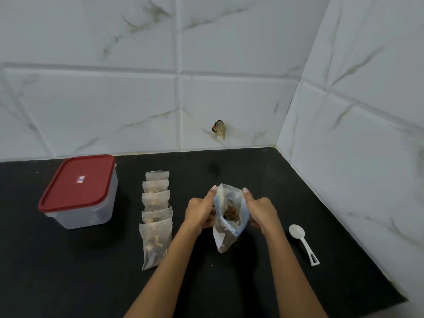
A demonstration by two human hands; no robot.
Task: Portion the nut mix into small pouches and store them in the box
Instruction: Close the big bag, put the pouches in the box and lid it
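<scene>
Both hands are gripping one bag [226, 235] over the black tabletop [229, 283]: left hand [199, 213] and right hand [261, 212] are pinching its opposite rims, holding the mouth open, nuts showing inside. A white spoon [302, 243] is lying right of it. Five filled pouches [156, 216] are lying in an overlapping row to the left. Farther left, the box [80, 193] is standing with its red lid on.

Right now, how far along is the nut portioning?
Done: five filled small pouches lie in a row on the counter. In hand: both hands, left hand and right hand, hold the big nut bag open; the spoon lies idle. Left: the box is lidded, no pouches stored.
</scene>
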